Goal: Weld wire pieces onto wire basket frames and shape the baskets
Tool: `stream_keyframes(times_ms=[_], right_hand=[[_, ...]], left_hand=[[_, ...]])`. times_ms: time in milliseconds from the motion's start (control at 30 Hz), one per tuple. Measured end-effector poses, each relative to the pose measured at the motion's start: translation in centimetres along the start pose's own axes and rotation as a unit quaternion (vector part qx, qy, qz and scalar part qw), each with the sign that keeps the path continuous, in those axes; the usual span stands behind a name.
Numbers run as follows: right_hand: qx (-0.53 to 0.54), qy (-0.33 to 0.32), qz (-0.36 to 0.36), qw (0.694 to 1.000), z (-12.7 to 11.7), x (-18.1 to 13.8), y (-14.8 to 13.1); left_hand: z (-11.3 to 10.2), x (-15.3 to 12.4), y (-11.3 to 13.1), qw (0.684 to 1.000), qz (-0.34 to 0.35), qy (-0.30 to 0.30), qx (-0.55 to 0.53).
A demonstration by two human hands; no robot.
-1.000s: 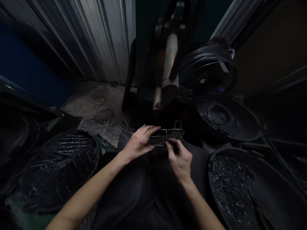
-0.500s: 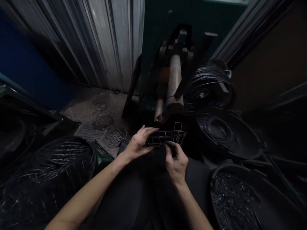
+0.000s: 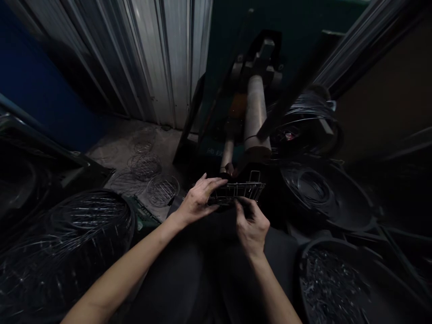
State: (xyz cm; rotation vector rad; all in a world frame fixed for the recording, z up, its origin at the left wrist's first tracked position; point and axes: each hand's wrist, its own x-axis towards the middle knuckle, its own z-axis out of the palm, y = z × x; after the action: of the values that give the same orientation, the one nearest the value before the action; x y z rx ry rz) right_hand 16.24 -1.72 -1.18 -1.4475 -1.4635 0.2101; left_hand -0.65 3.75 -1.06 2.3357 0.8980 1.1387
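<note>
Left hand: closed on the left end of a wire basket, fingers along its upper rim, thumb beneath. Right hand: thumb and fingertips in a narrow pinch at the basket's lower near edge; too dark to tell whether a loose piece sits between them. Basket: held above the dark-covered lap, a wire loop standing up at its far rim toward the right. Beyond it: a green machine with a thick bar above a thinner bar. Floor, by the metal wall: round wire racks. Left: a heap of wire pieces. Right: an upper tub, wire coil toward its left edge; a lower tub, small metal pieces along its left edge.
</note>
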Motion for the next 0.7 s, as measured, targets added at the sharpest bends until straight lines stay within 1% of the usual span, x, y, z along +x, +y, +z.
stream_keyframes(times_ms=[100,367,700], right_hand=[[0.018,0.006,0.012,1.000,0.5,0.0,0.3],[0.035,-0.003,0.025,0.999,1.1,0.4,1.0],[0.043,-0.012,0.037,0.998,1.9,0.8,1.7]], left_hand=[[0.0,0.1,-0.2,1.000,0.000,0.002,-0.003],[0.2,0.4,-1.1,1.000,-0.003,0.016,0.000],[0.2,0.9,-2.1,1.000,0.001,0.006,-0.001]])
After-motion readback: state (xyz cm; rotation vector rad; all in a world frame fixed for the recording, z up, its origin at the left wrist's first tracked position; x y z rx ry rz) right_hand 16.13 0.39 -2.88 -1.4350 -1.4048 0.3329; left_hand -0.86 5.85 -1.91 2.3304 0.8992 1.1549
